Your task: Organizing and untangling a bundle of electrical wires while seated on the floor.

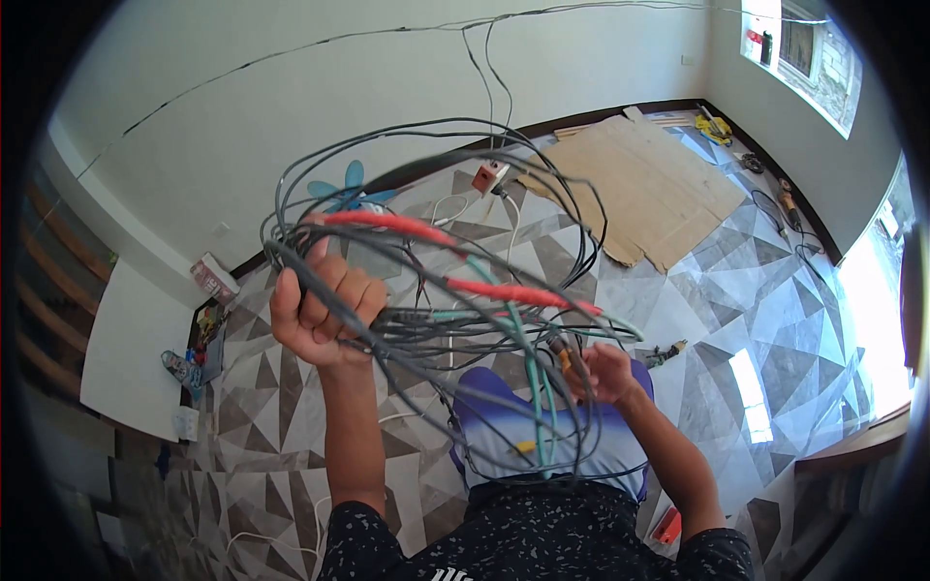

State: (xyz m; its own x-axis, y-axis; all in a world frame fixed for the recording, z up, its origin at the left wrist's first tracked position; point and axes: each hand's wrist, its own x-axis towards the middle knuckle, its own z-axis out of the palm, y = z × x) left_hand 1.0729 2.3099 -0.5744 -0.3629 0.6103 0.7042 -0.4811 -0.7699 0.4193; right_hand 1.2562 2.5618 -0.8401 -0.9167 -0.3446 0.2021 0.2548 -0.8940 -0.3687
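A large loose coil of black cable hangs in front of me. My left hand is closed around its left side and holds it up. Two red-wrapped stretches run across the coil, joined to light green cable that hangs down the middle. At the coil's lower right, my right hand is closed on a dark and orange cable end; its exact kind is hard to make out. Loops droop over my purple and white shorts.
Flattened cardboard lies on the patterned tile floor near the far wall. A red and white outlet box with a white cord stands behind the coil, near a blue fan. Tools and cords lie along the right wall; a red object is by my right elbow.
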